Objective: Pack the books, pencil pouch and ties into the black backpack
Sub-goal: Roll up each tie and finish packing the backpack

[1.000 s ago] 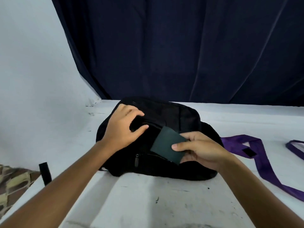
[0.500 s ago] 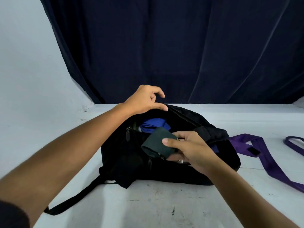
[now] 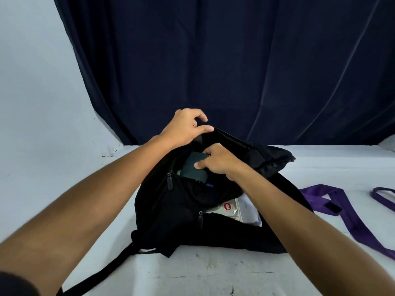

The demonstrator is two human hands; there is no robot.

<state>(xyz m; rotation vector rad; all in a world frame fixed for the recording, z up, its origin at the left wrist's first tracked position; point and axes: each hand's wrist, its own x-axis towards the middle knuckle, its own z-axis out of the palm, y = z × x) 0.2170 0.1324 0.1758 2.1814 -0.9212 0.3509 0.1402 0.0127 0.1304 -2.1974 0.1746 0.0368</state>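
Observation:
The black backpack (image 3: 175,218) lies on the white table with its top compartment open. My left hand (image 3: 186,128) pinches the upper flap of the backpack and holds it lifted. My right hand (image 3: 215,162) grips a dark green folded item (image 3: 193,168), likely a tie, and has it partly inside the open compartment. A book with a white cover and a red round logo (image 3: 229,209) shows through a lower opening of the bag. A purple tie (image 3: 342,210) lies flat on the table to the right of the bag.
A second purple strip (image 3: 383,197) lies at the far right edge. A black shoulder strap (image 3: 102,272) trails from the bag toward the near left. A dark curtain (image 3: 235,60) hangs behind the white table (image 3: 213,274); a white wall stands at left.
My left hand has lifted the flap higher and opened the bag wider. My right hand has moved forward, pushing the dark green item down into the compartment.

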